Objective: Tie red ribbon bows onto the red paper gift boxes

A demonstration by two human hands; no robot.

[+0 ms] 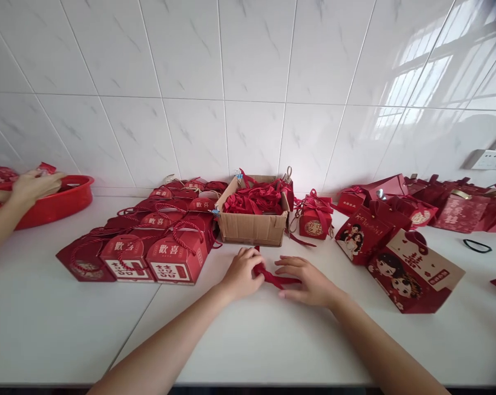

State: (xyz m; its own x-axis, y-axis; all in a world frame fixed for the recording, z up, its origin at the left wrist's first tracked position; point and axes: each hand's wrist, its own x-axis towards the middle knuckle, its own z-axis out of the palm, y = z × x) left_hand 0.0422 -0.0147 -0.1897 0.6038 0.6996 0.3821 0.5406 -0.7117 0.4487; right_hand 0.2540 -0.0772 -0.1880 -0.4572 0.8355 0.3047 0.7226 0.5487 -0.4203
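Observation:
A length of red ribbon [277, 280] lies on the white table between my two hands. My left hand [243, 273] has its fingers curled round the ribbon's left part. Just right of it, my right hand [307, 281] has its fingers spread, with the palm toward the table, beside the ribbon's right end. Behind both hands stands an open cardboard box [254, 227] filled with red ribbons [254, 198]. A small red gift box [314, 216] with a ribbon bow sits to the right of the cardboard box.
Rows of red gift boxes [177, 258] with cord handles stand at left. Red bags and boxes [416, 271] crowd the right, near a black loop [477, 246]. Another person's hand [36, 186] is over a red basin [77, 197] at far left. A tiled wall rises behind.

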